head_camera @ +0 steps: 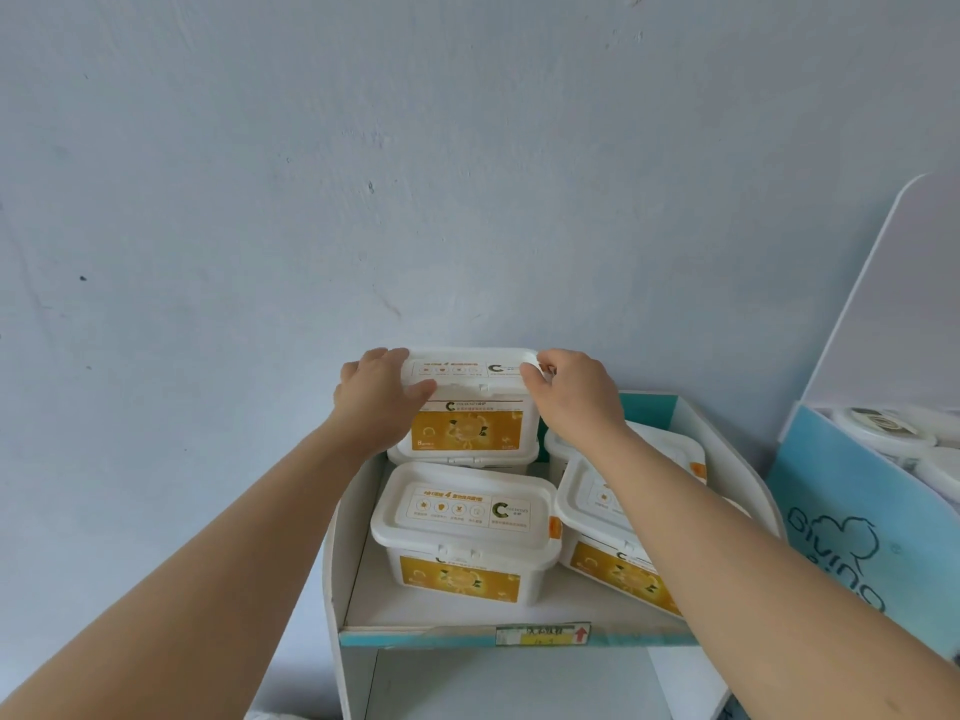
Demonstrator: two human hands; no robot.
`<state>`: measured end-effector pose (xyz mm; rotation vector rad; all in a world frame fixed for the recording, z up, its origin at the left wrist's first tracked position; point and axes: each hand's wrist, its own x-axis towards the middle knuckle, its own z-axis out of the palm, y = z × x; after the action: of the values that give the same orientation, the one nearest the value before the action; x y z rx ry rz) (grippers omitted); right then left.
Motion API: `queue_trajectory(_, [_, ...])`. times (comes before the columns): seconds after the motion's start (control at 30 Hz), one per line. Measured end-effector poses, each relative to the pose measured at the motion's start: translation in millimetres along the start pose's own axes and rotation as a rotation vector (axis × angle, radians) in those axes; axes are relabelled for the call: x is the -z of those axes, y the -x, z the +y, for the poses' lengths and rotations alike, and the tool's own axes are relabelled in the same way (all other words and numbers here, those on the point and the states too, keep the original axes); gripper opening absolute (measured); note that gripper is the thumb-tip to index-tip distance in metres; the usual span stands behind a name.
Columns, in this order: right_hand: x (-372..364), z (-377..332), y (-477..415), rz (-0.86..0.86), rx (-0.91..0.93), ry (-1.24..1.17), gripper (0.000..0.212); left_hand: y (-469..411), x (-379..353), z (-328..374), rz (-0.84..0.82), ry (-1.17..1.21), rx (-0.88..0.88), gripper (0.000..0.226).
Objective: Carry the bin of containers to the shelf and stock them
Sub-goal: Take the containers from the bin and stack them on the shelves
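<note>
both hands on top tub (470,402): left hand (382,394) and right hand (574,392), each grip clamped on a lid end. tub upright, long axis left-right, label facing camera, stacked on another at shelf (467,618) back-left. 2 tubs in front.

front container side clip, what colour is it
Orange, on the white front container's side clip; seen in the head view.

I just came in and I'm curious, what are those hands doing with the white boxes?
A person is stocking a shelf. Both hands, left hand and right hand, grip the lid ends of a white container with an orange label, which sits stacked on another at the back. Two more containers, front container and tilted container, sit in front.
</note>
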<state>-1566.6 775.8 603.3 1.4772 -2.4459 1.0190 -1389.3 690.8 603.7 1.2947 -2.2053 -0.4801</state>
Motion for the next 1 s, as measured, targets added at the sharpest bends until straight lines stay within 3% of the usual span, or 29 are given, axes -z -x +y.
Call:
queue_trajectory(0.4, [52.3,22.5,82.9,0.071,0.206,0.106,0.041,96.8,-19.8,56.1,0.143,-0.297,-0.281,0.042])
queue_trajectory(0.67, [70.9,96.7,172.1,0.046,0.312,0.190,0.035,190.5,-76.4,78.1,0.082,-0.324,-0.405,0.040])
queue_trajectory(0.87, [62.2,174.3,248.0,-0.087,0.232,0.218,0.032,256.0,-148.0,77.0,-0.084,-0.356,-0.395,0.039])
queue_trajectory(1.0, [45.9,232.2,302.9,-0.206,0.075,0.192,0.033,296.3,-203.8,72.1,-0.321,-0.307,-0.335,0.047])
